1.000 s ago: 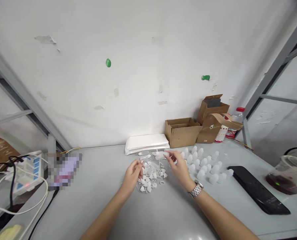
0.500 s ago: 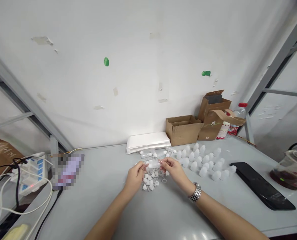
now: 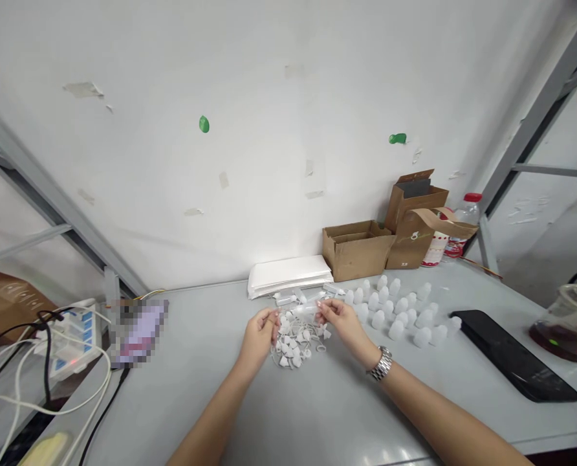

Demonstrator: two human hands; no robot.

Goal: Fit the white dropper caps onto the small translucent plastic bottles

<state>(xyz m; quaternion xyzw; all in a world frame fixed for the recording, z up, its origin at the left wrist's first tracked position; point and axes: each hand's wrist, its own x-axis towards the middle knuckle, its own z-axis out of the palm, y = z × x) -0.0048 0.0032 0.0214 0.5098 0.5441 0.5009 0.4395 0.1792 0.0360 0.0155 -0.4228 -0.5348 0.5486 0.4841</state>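
Note:
A small clear plastic bottle [image 3: 302,311] lies sideways in the air between my two hands, over a heap of white caps. My right hand [image 3: 337,318] pinches the bottle's right end between thumb and fingers. At its other end, my left hand [image 3: 262,332] has thumb and fingertips pressed together; whether they grip the bottle's tip or a small cap is too small to tell. Beneath lie the loose white caps and rings [image 3: 293,349]. Several more clear bottles [image 3: 285,300] rest just behind the heap.
Several frosted bottles [image 3: 396,329] stand upright right of my hands. Beyond are a white paper stack [image 3: 288,275], an open carton [image 3: 361,255] and a brown paper bag [image 3: 405,243]. A black tray-like object [image 3: 514,356] and a jug of dark liquid [image 3: 567,330] sit right; a power strip [image 3: 75,340] is left.
My hands have moved slightly apart, with the bottle still between them. The whole view has shifted a little; the things on the table stay as they were.

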